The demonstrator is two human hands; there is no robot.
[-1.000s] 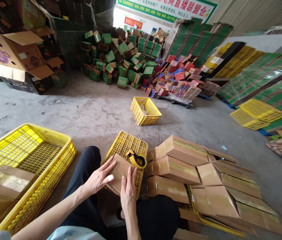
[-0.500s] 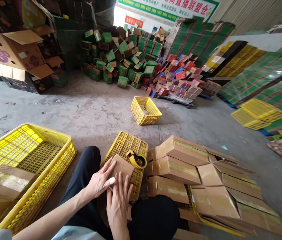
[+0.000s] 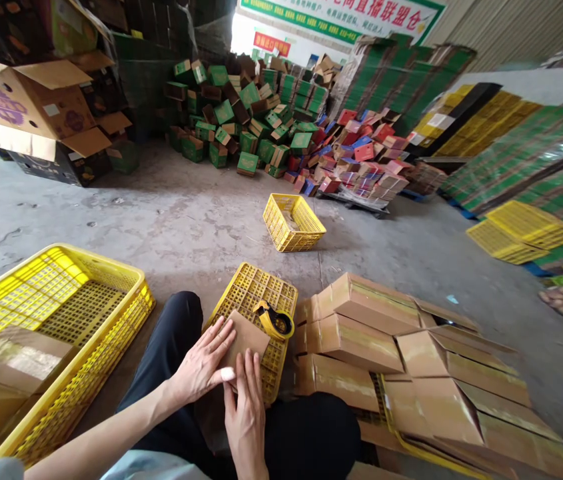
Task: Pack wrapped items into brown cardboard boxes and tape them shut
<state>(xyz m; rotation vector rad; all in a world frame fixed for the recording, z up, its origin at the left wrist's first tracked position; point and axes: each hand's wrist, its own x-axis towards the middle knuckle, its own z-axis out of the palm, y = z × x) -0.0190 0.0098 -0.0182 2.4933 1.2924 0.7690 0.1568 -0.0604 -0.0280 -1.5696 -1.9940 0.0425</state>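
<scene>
A brown cardboard box (image 3: 247,339) sits between my knees, partly hidden under my hands, on a yellow plastic crate (image 3: 267,283) with a grid surface. My left hand (image 3: 204,360) lies over the left part of the cardboard, fingers stretched out, with something white around the thumb. Beside it, my right hand (image 3: 246,403) rests on the near right part, fingers extended and flat. Neither hand is wrapped around anything. Just beyond the box, a yellow and black tape dispenser (image 3: 274,321) lies on the crate.
Stacked flat cardboard boxes (image 3: 361,333) stand to the right. At left is a large yellow crate (image 3: 144,293) with cardboard inside. A smaller yellow basket (image 3: 294,223) stands ahead on the concrete floor (image 3: 186,213). Heaped green boxes (image 3: 246,133) and red boxes (image 3: 356,153) lie farther off.
My right hand has slid slightly right and toward me, away from my left hand. The left hand stays on the cardboard. The view has shifted a little.
</scene>
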